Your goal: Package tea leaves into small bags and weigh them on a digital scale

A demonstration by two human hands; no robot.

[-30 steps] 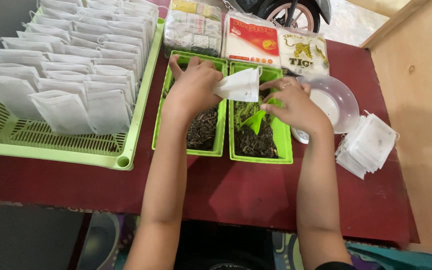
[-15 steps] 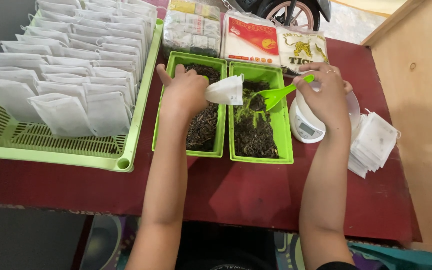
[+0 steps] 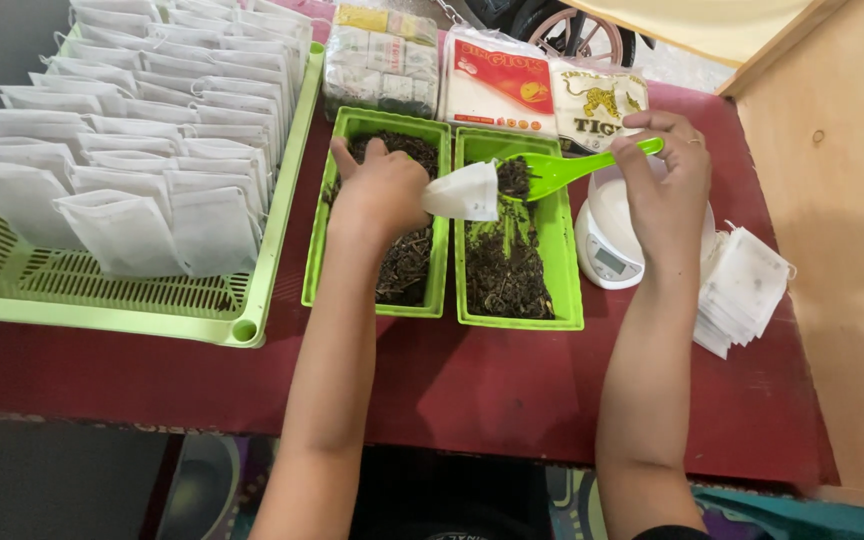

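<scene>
My left hand [image 3: 380, 190] holds a small white filter bag [image 3: 464, 192] over the gap between two green trays of dark dried leaves. The left green tray [image 3: 318, 248] lies under my left hand. The right green tray [image 3: 568, 270] sits beside it. My right hand [image 3: 667, 185] grips the handle of a green plastic scoop [image 3: 557, 170], whose bowl carries some leaves and hovers just right of the bag's mouth. Below my right hand stands a small white digital scale [image 3: 607, 250].
A large light-green slotted tray [image 3: 102, 290] on the left holds several rows of filled white bags. A stack of empty white bags [image 3: 747, 290] lies at the right. Packets [image 3: 500, 85] stand behind the trays on the red table [image 3: 472, 380]. A wooden wall [image 3: 842, 200] bounds the right.
My right hand lifted the green scoop out of the right tray with leaves and brought it up toward the bag. My left hand shifted slightly with the bag. The view tilted a little.
</scene>
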